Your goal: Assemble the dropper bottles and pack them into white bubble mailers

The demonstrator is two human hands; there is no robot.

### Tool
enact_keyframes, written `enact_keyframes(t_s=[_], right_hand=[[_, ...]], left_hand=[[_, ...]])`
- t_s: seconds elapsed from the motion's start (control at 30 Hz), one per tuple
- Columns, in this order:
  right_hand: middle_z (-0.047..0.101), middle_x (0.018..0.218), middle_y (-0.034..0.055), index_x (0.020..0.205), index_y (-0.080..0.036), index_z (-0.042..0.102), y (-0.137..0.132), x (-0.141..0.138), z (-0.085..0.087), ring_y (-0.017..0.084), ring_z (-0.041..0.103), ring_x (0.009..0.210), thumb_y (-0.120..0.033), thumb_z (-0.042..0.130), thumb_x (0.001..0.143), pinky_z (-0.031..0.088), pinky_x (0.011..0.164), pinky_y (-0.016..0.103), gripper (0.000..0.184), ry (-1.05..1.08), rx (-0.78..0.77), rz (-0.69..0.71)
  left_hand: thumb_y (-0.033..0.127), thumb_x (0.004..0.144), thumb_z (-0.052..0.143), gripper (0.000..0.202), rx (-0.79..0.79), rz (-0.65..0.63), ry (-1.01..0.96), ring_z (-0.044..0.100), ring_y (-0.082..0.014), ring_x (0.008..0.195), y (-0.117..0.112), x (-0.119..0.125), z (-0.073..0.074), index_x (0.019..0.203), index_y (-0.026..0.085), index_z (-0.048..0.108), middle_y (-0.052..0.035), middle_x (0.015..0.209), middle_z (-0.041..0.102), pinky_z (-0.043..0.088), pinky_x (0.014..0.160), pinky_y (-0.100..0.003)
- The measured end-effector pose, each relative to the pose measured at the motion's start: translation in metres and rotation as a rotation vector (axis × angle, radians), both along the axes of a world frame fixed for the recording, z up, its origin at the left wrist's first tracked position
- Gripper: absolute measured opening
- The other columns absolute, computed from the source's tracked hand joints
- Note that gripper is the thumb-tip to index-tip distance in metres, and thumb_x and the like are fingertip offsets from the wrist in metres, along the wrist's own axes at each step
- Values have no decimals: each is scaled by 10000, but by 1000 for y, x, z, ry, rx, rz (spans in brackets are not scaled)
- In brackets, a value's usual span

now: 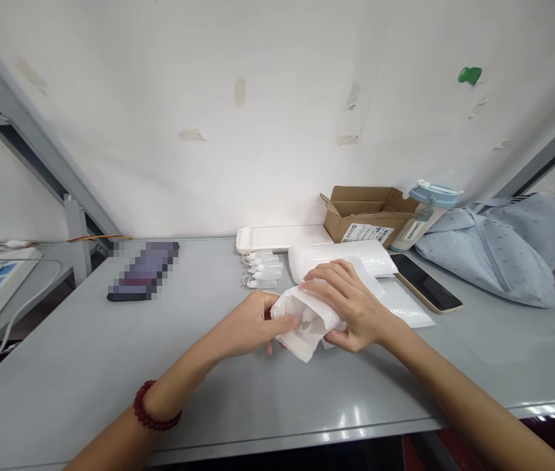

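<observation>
Between my two hands is a white bubble mailer, its mouth facing me and gaping. My left hand grips the mouth's left edge, with the thumb inside the opening. My right hand is wrapped round the mailer's right side. A small pale thing shows inside the mouth, too hidden to name. Just beyond, several small white items in clear sleeves with loops lie in a row on the grey table. Behind the mailer rests a white bubble-wrap roll or pouch, and another flat white mailer lies to its right.
At the back stand a white box, an open cardboard box and a blue-lidded cup. A phone and a light-blue bag lie right. On the left are a blurred dark object and a power strip.
</observation>
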State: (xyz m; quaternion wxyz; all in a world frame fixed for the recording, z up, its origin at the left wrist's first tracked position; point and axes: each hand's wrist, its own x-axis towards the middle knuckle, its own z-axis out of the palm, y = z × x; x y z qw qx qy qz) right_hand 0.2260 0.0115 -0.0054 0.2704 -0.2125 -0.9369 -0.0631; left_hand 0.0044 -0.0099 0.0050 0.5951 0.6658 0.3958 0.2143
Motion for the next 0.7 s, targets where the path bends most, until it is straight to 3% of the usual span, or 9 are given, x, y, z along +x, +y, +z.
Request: enact_keyframes(t_s=[0.13, 0.23, 0.37, 0.53, 0.7], right_hand=[[538, 1084, 139, 1206, -160, 403, -1, 0, 1, 291, 492, 1015, -283, 496, 680, 352, 837, 467, 548, 4, -14, 12], [562, 1105, 143, 1238, -145, 380, -2, -4, 1, 287, 498, 1052, -291, 491, 711, 343, 871, 473, 558, -26, -22, 44], [552, 1205, 173, 1280, -112, 352, -2, -6, -4, 293, 475, 1149, -253, 465, 719, 304, 945, 507, 589, -69, 31, 19], [554, 1229, 189, 1245, -104, 396, 2, -5, -10, 292, 480, 1169, -110, 459, 728, 362, 919, 479, 521, -6, 221, -81], [634, 1089, 135, 1146, -148, 495, 3, -9, -13, 238, 556, 1057, -16, 415, 791, 415, 858, 415, 387, 71, 379, -155]], left_hand=[[317, 698, 655, 209, -153, -84, -67, 573, -140, 634, 1, -1, 0, 809, 142, 632, -29, 749, 628, 446, 447, -198], [316, 705, 641, 181, -123, 48, -34, 518, -113, 520, -2, 8, -7, 689, 141, 597, 1, 613, 573, 411, 432, -202], [413, 781, 558, 370, -7, 302, -48, 398, -79, 417, -7, 21, -14, 535, 172, 425, 47, 455, 419, 296, 385, -198], [462, 785, 565, 391, -65, 398, -105, 431, -86, 397, -2, 17, -12, 547, 162, 485, 31, 455, 477, 330, 381, -203], [400, 777, 597, 287, -168, 373, -241, 533, -123, 481, 6, 4, -5, 691, 127, 599, -30, 595, 594, 390, 398, -215]])
